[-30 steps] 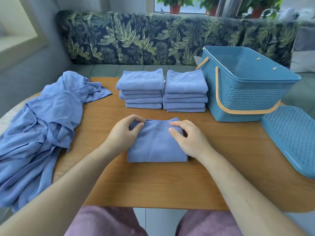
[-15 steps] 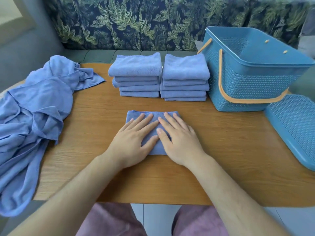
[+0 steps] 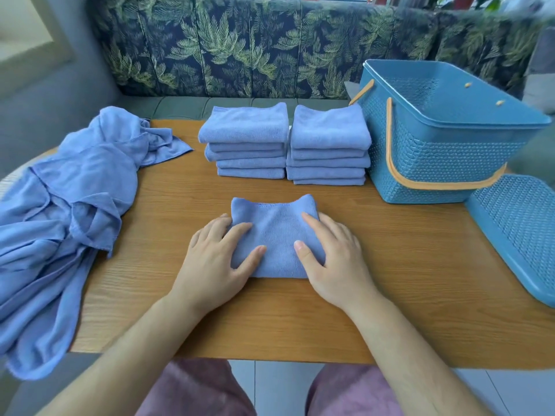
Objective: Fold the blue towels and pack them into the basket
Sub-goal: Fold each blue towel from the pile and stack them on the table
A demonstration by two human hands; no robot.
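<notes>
Head view: the folded towel (image 3: 276, 232) lies mid-counter (image 3: 390, 265), in front of two folded stacks (image 3: 246, 127), with the basket (image 3: 444, 163) to their right. The left hand (image 3: 216, 256) and right hand (image 3: 333, 259) lie flat on the towel's side edges, fingers (image 3: 237, 231) straight, gripping nothing. The towel's far corners stick up. I would smooth them flat before stacking.

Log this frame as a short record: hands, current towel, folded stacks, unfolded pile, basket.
hands: left hand and right hand rest on the towel
towel: folded, mid table
stacks: left stack and right stack, side by side behind it
pile: unfolded, on the table's left
basket: right of the stacks, no towel visible inside
lid: off, on the table beside the basket
</notes>
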